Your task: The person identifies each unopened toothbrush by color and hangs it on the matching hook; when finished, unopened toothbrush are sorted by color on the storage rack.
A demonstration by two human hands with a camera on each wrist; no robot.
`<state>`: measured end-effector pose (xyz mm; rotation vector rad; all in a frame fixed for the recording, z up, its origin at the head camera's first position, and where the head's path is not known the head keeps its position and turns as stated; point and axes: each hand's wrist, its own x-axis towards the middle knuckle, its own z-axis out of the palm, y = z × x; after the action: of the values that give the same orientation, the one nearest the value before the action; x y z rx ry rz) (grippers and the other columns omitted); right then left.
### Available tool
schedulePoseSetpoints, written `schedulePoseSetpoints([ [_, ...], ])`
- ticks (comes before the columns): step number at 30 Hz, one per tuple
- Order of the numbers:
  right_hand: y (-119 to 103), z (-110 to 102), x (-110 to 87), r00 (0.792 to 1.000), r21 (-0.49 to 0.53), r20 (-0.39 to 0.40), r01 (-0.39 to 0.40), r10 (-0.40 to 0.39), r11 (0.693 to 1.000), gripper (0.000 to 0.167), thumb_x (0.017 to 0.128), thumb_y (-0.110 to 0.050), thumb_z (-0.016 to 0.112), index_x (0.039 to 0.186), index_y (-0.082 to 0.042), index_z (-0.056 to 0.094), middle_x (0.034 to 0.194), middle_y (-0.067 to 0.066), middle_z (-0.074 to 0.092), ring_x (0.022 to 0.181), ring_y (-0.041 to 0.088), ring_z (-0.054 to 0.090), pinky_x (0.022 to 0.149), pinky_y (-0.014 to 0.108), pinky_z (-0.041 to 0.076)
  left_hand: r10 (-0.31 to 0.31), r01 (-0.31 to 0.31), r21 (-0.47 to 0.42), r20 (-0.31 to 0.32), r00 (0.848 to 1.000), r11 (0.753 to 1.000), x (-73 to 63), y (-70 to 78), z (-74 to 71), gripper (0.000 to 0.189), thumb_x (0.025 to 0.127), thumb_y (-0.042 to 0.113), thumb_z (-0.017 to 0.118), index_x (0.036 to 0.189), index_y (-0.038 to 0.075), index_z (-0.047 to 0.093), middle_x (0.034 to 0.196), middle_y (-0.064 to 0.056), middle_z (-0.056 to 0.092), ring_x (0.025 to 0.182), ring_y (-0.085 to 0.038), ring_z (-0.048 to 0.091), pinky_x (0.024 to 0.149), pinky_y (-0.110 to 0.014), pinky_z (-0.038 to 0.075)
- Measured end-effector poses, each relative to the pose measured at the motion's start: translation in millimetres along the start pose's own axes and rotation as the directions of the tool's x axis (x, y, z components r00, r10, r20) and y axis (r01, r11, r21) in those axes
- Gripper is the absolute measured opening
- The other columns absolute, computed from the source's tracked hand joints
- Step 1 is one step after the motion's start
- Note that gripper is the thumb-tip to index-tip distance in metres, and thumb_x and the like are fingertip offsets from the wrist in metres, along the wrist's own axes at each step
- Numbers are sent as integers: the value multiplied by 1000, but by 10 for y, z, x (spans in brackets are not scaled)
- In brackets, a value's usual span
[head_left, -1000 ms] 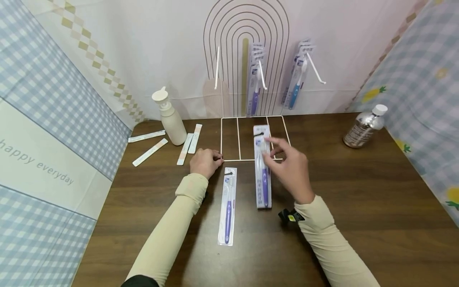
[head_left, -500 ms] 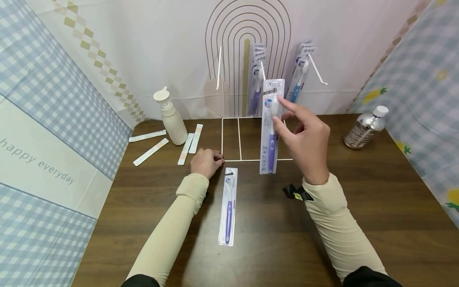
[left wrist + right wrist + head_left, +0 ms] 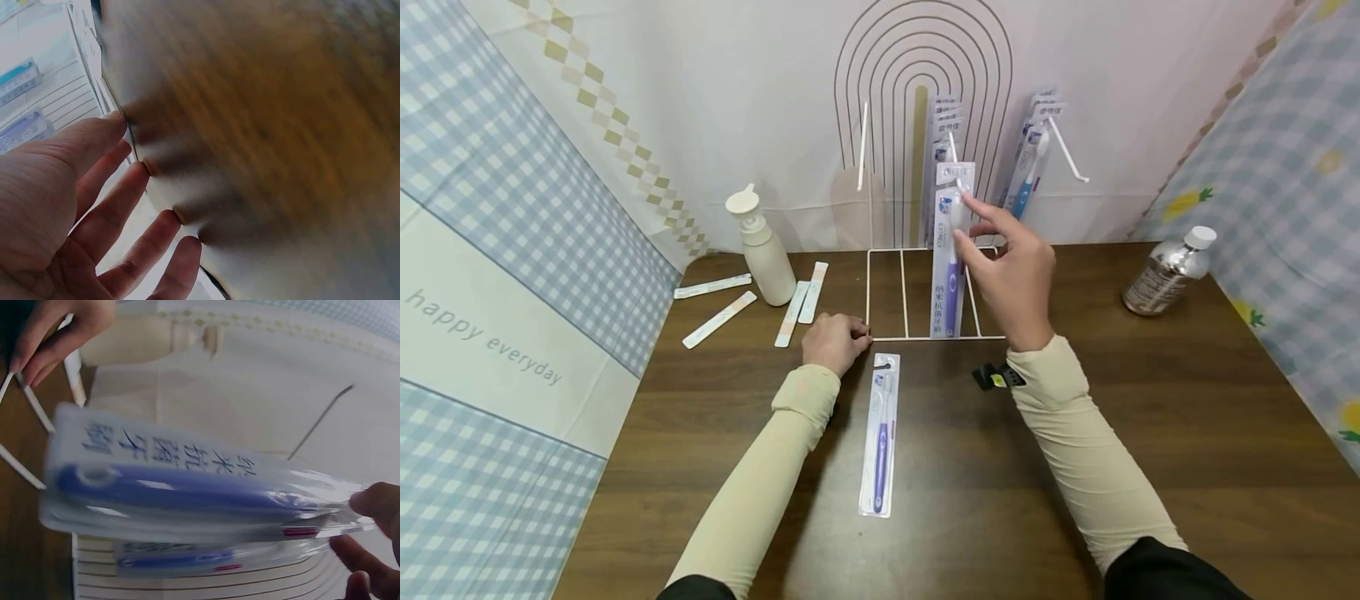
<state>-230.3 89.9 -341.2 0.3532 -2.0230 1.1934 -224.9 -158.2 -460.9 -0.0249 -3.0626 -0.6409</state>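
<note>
My right hand (image 3: 1011,271) pinches a packaged toothbrush (image 3: 951,287) with a purple handle near its top, between thumb and fingers. The package hangs upright over the white wire rack (image 3: 904,292), and its top overlaps the middle hook (image 3: 952,147) in the head view. Behind it, more packaged toothbrushes (image 3: 946,117) hang on that hook. My left hand (image 3: 833,343) holds the front left corner of the rack's base, with its fingertips (image 3: 140,170) down at the tabletop. Another purple toothbrush pack (image 3: 880,437) lies flat on the table, just right of my left forearm.
At right, blue toothbrush packs (image 3: 1028,158) hang on another hook (image 3: 1067,150); the left hook (image 3: 862,148) is bare. A cream pump bottle (image 3: 767,262) and several slim white packets (image 3: 718,320) stand and lie at left. A silver bottle (image 3: 1165,273) is at right.
My right hand has raised the purple toothbrush pack from low over the table, then brought it left to the middle hook. The left hand has kept its place on the rack.
</note>
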Motion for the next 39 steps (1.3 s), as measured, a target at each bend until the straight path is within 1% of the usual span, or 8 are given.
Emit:
schedulePoseSetpoints([
  [9, 300, 328, 260, 998, -66, -66, -12, 8, 998, 35, 96, -19, 81, 130, -20, 77, 103, 8, 81, 53, 16, 47, 49, 24, 27, 6, -6, 6, -11, 1000, 1000, -24, 15, 2, 15, 95, 31, 81, 109, 26, 86, 120, 7, 78, 107, -27, 65, 82, -47, 57],
  [16, 436, 476, 454, 997, -68, -45, -59, 56, 996, 37, 97, -19, 80, 133, -25, 75, 108, 9, 80, 82, 28, 74, 63, 20, 39, 2, -2, 1, -7, 1000, 1000, -9, 11, 19, 17, 95, 30, 82, 111, 27, 86, 121, 7, 78, 108, -27, 65, 84, -47, 56],
  [20, 449, 488, 485, 996, -70, -51, -70, 66, 995, 37, 96, -18, 81, 132, -27, 76, 109, 8, 80, 91, 30, 76, 62, 21, 38, -5, 5, 1, 0, 1000, 1000, 0, 10, 21, 17, 95, 31, 82, 112, 27, 86, 121, 8, 77, 108, -27, 64, 85, -47, 56],
  [24, 416, 448, 462, 996, -52, -68, -63, 60, 997, 38, 95, -17, 81, 132, -27, 76, 111, 5, 80, 65, 20, 64, 53, 22, 31, -10, 10, 1, 2, 1000, 1000, 5, 8, 10, 17, 95, 31, 82, 112, 27, 86, 121, 7, 78, 108, -27, 64, 86, -47, 56],
  [27, 375, 391, 374, 994, -10, -84, -72, 71, 997, 38, 94, -14, 82, 130, -25, 78, 110, 5, 80, 52, 13, 45, 51, 22, 31, -6, 6, -2, 0, 1000, 1000, 6, 5, 9, 17, 95, 30, 81, 111, 26, 86, 120, 6, 78, 108, -28, 64, 85, -48, 56],
  [30, 320, 342, 207, 995, 13, -66, -75, 76, 997, 32, 92, -13, 83, 123, -20, 80, 105, 6, 81, 52, 6, 46, 50, 18, 35, 3, -3, 4, -9, 1000, 1000, 1, -7, 5, 17, 95, 31, 82, 111, 27, 86, 119, 6, 78, 107, -28, 65, 84, -48, 56],
  [35, 246, 302, -203, 990, 24, 82, -117, 115, 993, 22, 93, -18, 83, 115, -15, 81, 94, 4, 79, 59, 10, 53, 56, 21, 37, 4, -4, 12, -19, 1000, 1000, -17, 0, -7, 15, 95, 31, 81, 108, 28, 86, 121, 9, 77, 106, -26, 64, 83, -47, 56],
  [39, 256, 340, -583, 957, 11, 225, -190, 183, 982, 21, 92, -20, 84, 113, -15, 81, 87, 3, 77, 63, 17, 57, 58, 26, 39, 5, -5, 3, -16, 1000, 1000, -25, 20, -10, 14, 96, 31, 81, 108, 27, 86, 123, 10, 77, 107, -26, 64, 83, -46, 56],
])
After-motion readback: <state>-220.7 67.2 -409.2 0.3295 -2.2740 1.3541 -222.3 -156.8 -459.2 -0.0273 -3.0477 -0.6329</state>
